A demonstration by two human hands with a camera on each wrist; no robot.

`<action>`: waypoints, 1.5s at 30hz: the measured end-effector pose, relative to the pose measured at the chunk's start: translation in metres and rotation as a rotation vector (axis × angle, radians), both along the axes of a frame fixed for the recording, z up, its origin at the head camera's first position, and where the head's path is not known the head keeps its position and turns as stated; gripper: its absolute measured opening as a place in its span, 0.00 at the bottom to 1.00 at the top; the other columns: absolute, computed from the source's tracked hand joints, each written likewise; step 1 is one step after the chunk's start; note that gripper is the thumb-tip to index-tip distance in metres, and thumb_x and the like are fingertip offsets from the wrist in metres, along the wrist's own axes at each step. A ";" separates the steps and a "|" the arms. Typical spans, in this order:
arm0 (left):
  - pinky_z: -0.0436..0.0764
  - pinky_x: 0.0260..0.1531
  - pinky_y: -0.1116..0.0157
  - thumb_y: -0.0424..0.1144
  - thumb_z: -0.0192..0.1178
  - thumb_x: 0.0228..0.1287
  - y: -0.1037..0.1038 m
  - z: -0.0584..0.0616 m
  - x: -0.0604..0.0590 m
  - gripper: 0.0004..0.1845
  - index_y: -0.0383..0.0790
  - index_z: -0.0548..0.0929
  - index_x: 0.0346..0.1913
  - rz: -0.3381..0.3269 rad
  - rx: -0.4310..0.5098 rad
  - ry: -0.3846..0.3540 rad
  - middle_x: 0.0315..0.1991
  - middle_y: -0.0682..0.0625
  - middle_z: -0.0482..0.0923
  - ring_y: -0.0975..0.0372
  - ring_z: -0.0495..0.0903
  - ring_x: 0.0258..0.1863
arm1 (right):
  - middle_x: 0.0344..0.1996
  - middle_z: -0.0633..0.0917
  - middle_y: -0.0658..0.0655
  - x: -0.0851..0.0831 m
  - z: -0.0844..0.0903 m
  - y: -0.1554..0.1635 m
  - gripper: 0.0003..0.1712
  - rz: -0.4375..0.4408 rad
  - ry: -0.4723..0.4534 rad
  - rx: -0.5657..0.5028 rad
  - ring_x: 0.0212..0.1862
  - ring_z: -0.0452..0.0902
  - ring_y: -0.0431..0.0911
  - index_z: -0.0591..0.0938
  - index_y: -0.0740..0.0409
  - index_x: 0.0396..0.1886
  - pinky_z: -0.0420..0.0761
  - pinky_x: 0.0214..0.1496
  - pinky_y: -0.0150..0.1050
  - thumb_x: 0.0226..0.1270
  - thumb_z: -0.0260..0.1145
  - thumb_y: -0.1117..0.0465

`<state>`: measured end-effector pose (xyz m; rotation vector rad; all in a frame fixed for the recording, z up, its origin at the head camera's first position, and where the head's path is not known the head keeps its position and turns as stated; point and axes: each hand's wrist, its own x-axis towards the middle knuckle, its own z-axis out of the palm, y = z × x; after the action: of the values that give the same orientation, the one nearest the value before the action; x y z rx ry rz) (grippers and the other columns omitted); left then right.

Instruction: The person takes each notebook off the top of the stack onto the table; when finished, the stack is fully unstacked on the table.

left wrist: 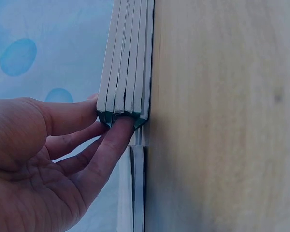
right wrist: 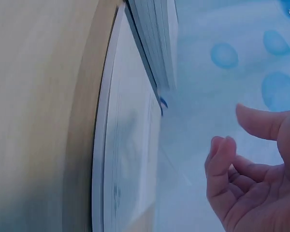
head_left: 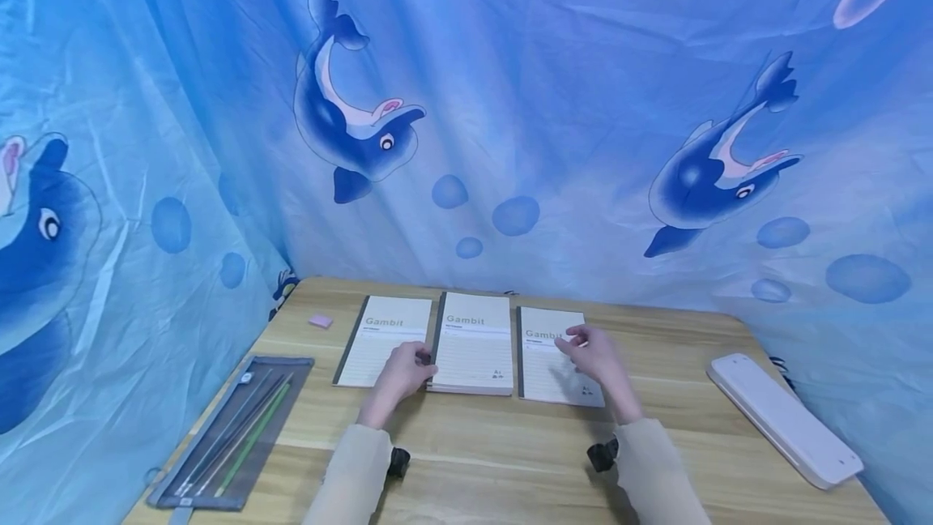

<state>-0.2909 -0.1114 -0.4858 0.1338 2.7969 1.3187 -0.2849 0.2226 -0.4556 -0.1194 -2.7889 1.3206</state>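
Three lots of grey "Gambit" notebooks lie side by side on the wooden table (head_left: 510,460). The left one (head_left: 382,339) and the right one (head_left: 550,359) are thin; the middle one (head_left: 474,343) is a stack of several. My left hand (head_left: 415,359) touches the stack's near left corner. In the left wrist view the thumb lies at the top cover and a straight forefinger presses the stack's end (left wrist: 128,58). My right hand (head_left: 576,340) hovers just over the right notebook (right wrist: 130,145), fingers (right wrist: 220,159) loosely curled and holding nothing.
A pink eraser (head_left: 320,320) lies at the back left. A grey mesh pencil pouch (head_left: 233,432) with pens lies at the front left. A long white case (head_left: 783,420) rests at the right edge. Blue dolphin-print cloth (head_left: 510,120) hangs close behind and on the left.
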 end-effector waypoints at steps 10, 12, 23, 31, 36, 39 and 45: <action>0.81 0.49 0.51 0.29 0.67 0.59 0.002 0.002 -0.001 0.19 0.25 0.80 0.53 0.001 -0.025 -0.002 0.44 0.38 0.83 0.48 0.82 0.46 | 0.33 0.82 0.58 -0.020 -0.019 -0.049 0.26 0.078 0.003 -0.042 0.28 0.82 0.50 0.79 0.72 0.54 0.79 0.27 0.36 0.69 0.68 0.54; 0.81 0.49 0.50 0.29 0.67 0.59 0.003 0.002 -0.001 0.19 0.25 0.80 0.53 0.000 -0.023 0.001 0.44 0.38 0.83 0.47 0.82 0.46 | 0.32 0.82 0.58 -0.020 -0.022 -0.058 0.26 0.104 -0.006 -0.021 0.27 0.81 0.48 0.79 0.73 0.54 0.79 0.29 0.36 0.68 0.68 0.54; 0.80 0.53 0.49 0.29 0.67 0.59 0.006 0.003 -0.002 0.21 0.23 0.79 0.55 0.006 -0.040 -0.004 0.47 0.35 0.83 0.45 0.81 0.50 | 0.12 0.67 0.47 -0.013 -0.028 -0.085 0.19 0.172 -0.045 0.049 0.16 0.59 0.41 0.74 0.59 0.20 0.60 0.20 0.34 0.65 0.70 0.54; 0.80 0.51 0.50 0.29 0.66 0.61 0.007 0.005 -0.002 0.20 0.23 0.80 0.54 -0.011 -0.043 0.010 0.45 0.36 0.83 0.46 0.82 0.48 | 0.12 0.73 0.49 -0.014 -0.028 -0.087 0.17 0.141 -0.060 0.038 0.16 0.66 0.41 0.77 0.60 0.21 0.63 0.19 0.32 0.62 0.72 0.56; 0.81 0.49 0.50 0.30 0.66 0.62 0.007 0.005 -0.003 0.20 0.24 0.80 0.55 -0.018 -0.042 0.005 0.44 0.37 0.84 0.47 0.82 0.47 | 0.16 0.77 0.51 -0.017 -0.032 -0.085 0.14 0.126 -0.064 0.040 0.18 0.69 0.41 0.81 0.63 0.28 0.66 0.19 0.32 0.63 0.72 0.56; 0.82 0.49 0.50 0.31 0.66 0.62 0.008 0.004 -0.003 0.20 0.24 0.80 0.55 -0.019 -0.043 0.002 0.45 0.37 0.84 0.47 0.83 0.47 | 0.16 0.76 0.51 -0.018 -0.032 -0.084 0.14 0.118 -0.067 0.045 0.18 0.67 0.41 0.81 0.64 0.31 0.66 0.20 0.32 0.63 0.72 0.56; 0.82 0.49 0.51 0.30 0.65 0.63 0.009 0.005 -0.003 0.19 0.25 0.80 0.55 -0.006 -0.047 -0.006 0.46 0.37 0.83 0.47 0.83 0.47 | 0.23 0.78 0.54 -0.018 -0.030 -0.079 0.17 0.100 -0.038 0.062 0.25 0.71 0.45 0.81 0.69 0.38 0.72 0.27 0.37 0.61 0.73 0.57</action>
<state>-0.2942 -0.1022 -0.4809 0.1369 2.8176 1.2494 -0.3032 0.1432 -0.4859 -0.0019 -2.8997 1.2634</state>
